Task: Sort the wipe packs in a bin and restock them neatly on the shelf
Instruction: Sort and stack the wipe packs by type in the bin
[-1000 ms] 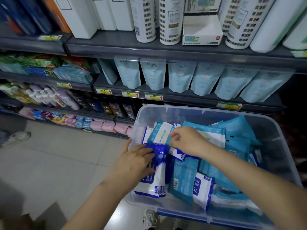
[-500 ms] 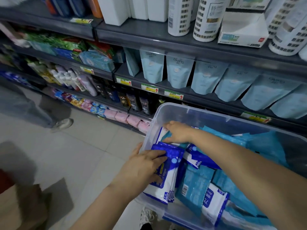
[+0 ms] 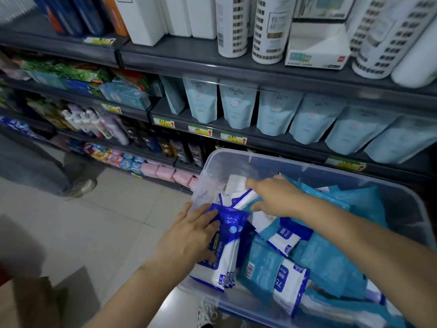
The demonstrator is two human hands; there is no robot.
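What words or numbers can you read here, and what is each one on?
"Alcohol Wipes": blue-and-white pack under the left hand.
"75", "Alco": near wipe pack in the bin.
"Alco": middle wipe pack.
"Giving": pale blue pouches on the shelf.
"CLEAR": dark bottles below them.
No readable print: white pack in the right hand.
Too blurred to read: price tags, tall white cylinders.

Bin (image 3: 238,159) sits before the shelving, far wall just below the shelf (image 3: 272,142) of standing pouches (image 3: 236,105). Wipe packs (image 3: 331,263) lie piled inside, middle and right. Bundle of packs (image 3: 224,261) stands against the bin's left wall, left hand (image 3: 189,235) on it. Right hand (image 3: 275,197) behind that, near the far-left corner, round a single pack (image 3: 243,200). Canisters (image 3: 269,29) and box (image 3: 316,46) on the shelf above. Floor (image 3: 106,221) to the left.
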